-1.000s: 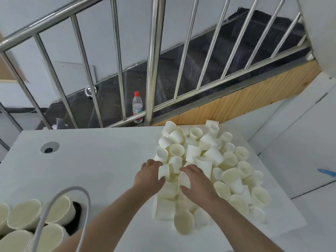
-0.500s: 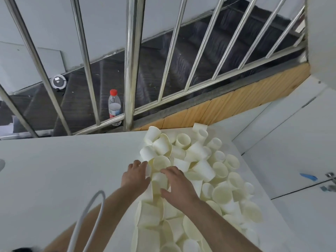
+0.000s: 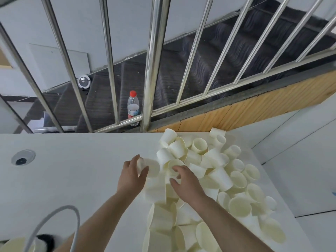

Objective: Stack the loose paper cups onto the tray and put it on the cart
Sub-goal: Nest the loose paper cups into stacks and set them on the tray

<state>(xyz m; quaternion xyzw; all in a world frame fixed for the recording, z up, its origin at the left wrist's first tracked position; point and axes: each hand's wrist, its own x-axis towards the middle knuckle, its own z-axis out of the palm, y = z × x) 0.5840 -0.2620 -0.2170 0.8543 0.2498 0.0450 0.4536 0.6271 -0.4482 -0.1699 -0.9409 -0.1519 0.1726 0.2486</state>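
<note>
The left hand [image 3: 131, 176] curls round one blurred cup [image 3: 148, 167] at the left edge of the cup heap [image 3: 214, 180] on the table [image 3: 72, 170]. The right hand [image 3: 188, 182] grips another, its fingertips partly hidden. The heap's near cups are cut off by the frame's bottom edge.

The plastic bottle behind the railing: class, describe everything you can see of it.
The plastic bottle is clear, with a red cap and a label band whose print is too small to read. It stands upright beyond the table's far edge, behind the steel railing, beside the thick post; the bottom rail crosses in front of its lower part. Its upper body looks empty. What it stands on is hidden. Neither hand touches it.
</note>
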